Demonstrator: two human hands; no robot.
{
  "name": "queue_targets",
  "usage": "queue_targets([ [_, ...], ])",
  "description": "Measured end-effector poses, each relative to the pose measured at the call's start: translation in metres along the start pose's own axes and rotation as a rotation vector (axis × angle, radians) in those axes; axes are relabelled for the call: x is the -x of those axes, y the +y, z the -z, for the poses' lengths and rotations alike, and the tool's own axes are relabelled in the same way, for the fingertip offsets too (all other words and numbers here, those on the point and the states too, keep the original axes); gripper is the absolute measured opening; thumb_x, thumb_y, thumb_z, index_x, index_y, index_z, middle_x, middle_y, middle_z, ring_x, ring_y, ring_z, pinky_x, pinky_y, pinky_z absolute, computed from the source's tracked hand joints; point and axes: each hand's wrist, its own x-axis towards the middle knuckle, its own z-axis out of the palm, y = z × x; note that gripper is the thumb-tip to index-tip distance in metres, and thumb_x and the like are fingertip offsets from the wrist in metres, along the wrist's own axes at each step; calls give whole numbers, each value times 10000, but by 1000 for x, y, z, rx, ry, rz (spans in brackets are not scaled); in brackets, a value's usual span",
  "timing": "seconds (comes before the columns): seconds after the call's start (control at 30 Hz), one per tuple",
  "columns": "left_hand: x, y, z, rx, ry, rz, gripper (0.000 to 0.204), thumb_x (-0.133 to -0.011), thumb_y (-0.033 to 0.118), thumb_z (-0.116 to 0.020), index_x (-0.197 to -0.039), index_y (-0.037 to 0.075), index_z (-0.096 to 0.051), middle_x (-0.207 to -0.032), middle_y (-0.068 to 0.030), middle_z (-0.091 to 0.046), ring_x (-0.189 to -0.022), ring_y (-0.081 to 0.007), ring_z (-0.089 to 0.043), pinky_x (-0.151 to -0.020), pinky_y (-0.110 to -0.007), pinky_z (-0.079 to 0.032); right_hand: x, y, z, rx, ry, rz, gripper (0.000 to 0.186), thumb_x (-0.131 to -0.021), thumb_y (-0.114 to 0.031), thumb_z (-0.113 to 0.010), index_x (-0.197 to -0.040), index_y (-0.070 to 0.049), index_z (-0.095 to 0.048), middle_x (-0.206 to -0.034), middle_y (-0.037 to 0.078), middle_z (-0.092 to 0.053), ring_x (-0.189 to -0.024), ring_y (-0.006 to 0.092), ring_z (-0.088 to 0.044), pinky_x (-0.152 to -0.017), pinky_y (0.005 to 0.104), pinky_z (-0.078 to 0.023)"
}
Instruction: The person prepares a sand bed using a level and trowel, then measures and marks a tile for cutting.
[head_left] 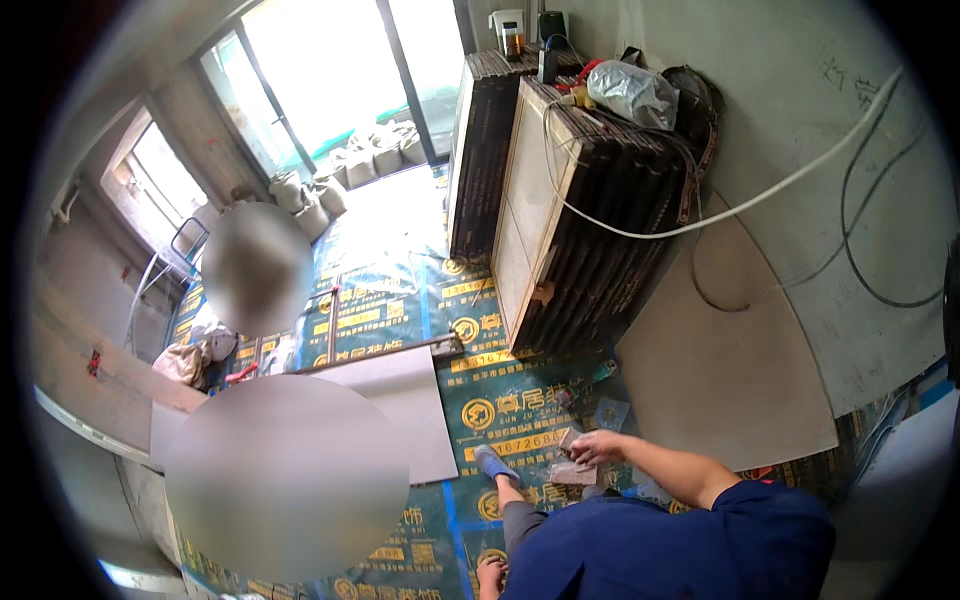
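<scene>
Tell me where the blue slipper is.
In the head view, the blue slipper is below centre, between the right edge of the large pale board and the right hand.

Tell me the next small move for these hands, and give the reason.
Probably bring the left hand over to steady the flat piece: the right hand seems to grip a small pale piece close to it in the picture, while the left hand is well apart from both.
</scene>
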Motion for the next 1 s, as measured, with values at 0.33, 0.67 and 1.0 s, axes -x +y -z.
queue_targets([
  [0.33, -255, 131, 113, -220, -187, 4, 160, -781, 93, -657, -923, 31, -699, -789, -127, -688, -666, -226, -692, -549, -332, -510, -100, -34, -9, 909, 633, 150, 254, -896, -299, -661, -906, -50, -707, -752, 53, -682, -677, 159, -672, -535, 298, -520],
  [0.67, -325, 330, 155, 167, -161, -61, 299, -839, 19, -574, -1130, -52, -589, -970, -192, -663, -743, -294, -677, -624, -374, -567, -149, -115, 22, 165, 739, -140, 285, -872, -307, -607, -914, -37, -688, -783, 111, -704, -563, 206, -643, -473, 368, -500],
  [1.0, -386, 451, 115, -742, -245, -245, 317, -886, 301, -606, -1022, 42, -727, -910, -137, -708, -865, -239, -644, -775, -370, -492, -296, -242, 5, 425, 353, -301, 315, -922, -344, -576, -946, -64, -718, -926, 89, -701, -726, 212, -666, -658, 389, -532],
])
